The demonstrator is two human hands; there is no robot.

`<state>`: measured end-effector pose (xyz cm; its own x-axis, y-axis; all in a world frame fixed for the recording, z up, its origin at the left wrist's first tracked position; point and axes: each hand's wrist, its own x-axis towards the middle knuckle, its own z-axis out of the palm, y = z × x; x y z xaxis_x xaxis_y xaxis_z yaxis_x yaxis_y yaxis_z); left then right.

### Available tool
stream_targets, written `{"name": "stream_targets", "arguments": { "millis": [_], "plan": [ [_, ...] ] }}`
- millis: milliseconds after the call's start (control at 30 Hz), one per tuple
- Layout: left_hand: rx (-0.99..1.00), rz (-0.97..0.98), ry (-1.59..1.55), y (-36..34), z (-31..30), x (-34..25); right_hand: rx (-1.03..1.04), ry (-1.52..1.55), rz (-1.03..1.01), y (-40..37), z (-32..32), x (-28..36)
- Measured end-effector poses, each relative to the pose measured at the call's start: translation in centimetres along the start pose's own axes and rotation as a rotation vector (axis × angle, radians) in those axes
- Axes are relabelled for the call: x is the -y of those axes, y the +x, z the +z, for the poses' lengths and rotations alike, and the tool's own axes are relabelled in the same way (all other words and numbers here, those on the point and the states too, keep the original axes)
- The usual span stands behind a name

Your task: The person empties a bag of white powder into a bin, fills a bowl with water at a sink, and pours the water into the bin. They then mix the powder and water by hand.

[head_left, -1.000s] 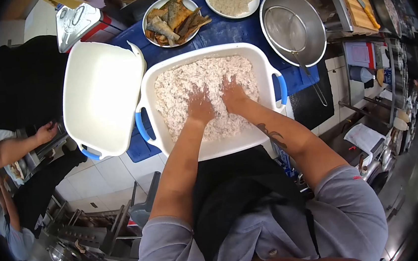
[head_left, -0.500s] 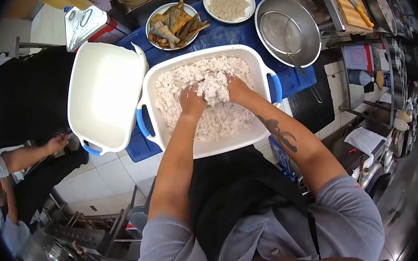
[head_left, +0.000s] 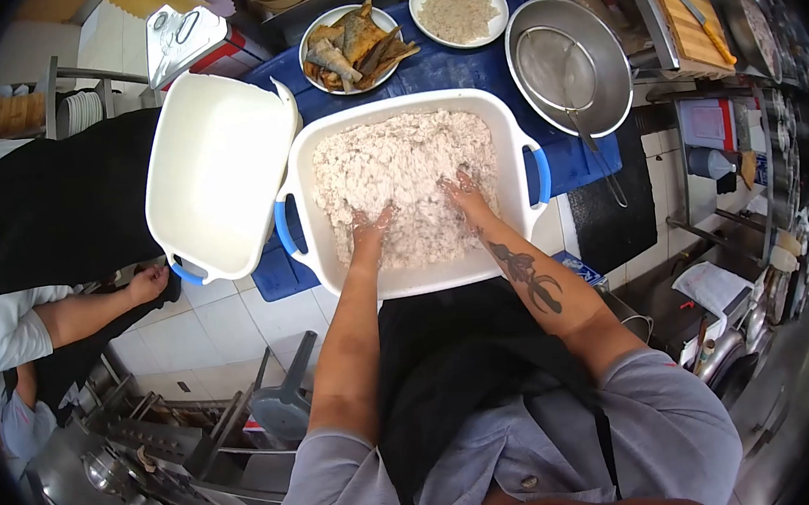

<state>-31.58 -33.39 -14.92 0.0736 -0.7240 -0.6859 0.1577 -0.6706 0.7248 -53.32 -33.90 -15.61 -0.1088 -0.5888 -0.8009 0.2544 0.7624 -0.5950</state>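
1. Left hand (head_left: 369,227): open, fingers spread, tips sunk into the shredded white mixture (head_left: 396,157), gripping nothing.
2. Right hand (head_left: 465,192): open and flat on the mixture, just right of the left hand, holding nothing.
3. Mixture filling the blue-handled tub (head_left: 427,284), mid-scene on the blue surface (head_left: 465,60).
4. Touching its left side: an empty white tub (head_left: 215,173).
5. Far side: fried fish plate (head_left: 355,36); far right: metal bowl (head_left: 569,65).

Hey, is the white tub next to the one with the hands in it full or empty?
Empty. The left tub shows only its bare white bottom, while the other tub holds a pale crumbly mix.
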Motion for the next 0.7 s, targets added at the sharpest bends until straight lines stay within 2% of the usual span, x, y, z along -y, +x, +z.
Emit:
{"name": "stream_targets", "arguments": {
  "millis": [33, 67, 133, 167, 200, 267, 300, 333, 400, 433, 467, 533, 567, 600, 667, 700],
  "plan": [
    [0.027, 0.003, -0.01, -0.2, -0.1, 0.3, 0.017, 0.065, -0.082, -1.4, 0.5, 0.6],
    [0.022, -0.005, -0.013, -0.6, -0.4, 0.9, 0.018, 0.059, -0.073, -1.9, 0.4, 0.1],
    [-0.028, 0.217, 0.425, -1.6, -0.2, 0.4, 0.057, -0.518, -0.499, -3.1, 0.7, 1.4],
    [0.051, 0.222, 0.529, -2.8, 0.2, -1.1, 0.201, -0.359, -0.32, -4.8, 0.8, 2.5],
    [0.046, 0.226, 0.523, -3.2, 0.5, -1.2, 0.206, -0.365, -0.324, -6.0, 0.9, 3.1],
    [0.225, 0.807, 0.959, -3.6, 0.9, -2.0, 0.24, -1.15, -0.867, -7.1, 1.2, 3.9],
    [0.345, 0.713, 0.957, -3.9, 1.4, -2.7, 0.314, -1.143, -0.938, -6.9, 1.8, 3.9],
    [0.335, 0.721, 0.955, -3.8, 1.9, -3.6, 0.317, -1.147, -0.95, -6.4, 2.3, 4.0],
    [0.312, 0.716, 1.403, -3.5, 2.4, -4.2, 0.243, -1.767, -0.783, -5.2, 3.2, 3.8],
    [0.344, 0.701, 1.544, -2.1, 2.3, -3.1, 0.316, -1.889, -0.638, -5.3, 3.8, 5.5],
    [0.357, 0.689, 1.537, -0.4, 2.5, -1.8, 0.324, -1.892, -0.621, -4.0, 4.3, 5.7],
    [0.607, 0.224, 1.916, 2.2, 3.6, -1.4, 0.53, -2.163, -0.566, -0.9, 4.9, 4.9],
    [0.619, 0.212, 1.905, 3.3, 3.9, -1.2, 0.35, -2.073, -0.543, 0.8, 4.7, 3.2],
    [0.64, 0.198, 1.953, 4.3, 4.0, -1.1, 0.362, -2.077, -0.532, 1.8, 4.8, 2.8],
    [0.675, 0.171, 1.997, 6.5, 4.0, -0.2, 0.218, -2.048, -0.607, 3.5, 5.1, 2.0],
    [0.486, 0.087, 1.826, 7.6, 3.9, 0.6, 0.229, -2.047, -0.595, 3.9, 5.4, 2.3]
  ]
}}
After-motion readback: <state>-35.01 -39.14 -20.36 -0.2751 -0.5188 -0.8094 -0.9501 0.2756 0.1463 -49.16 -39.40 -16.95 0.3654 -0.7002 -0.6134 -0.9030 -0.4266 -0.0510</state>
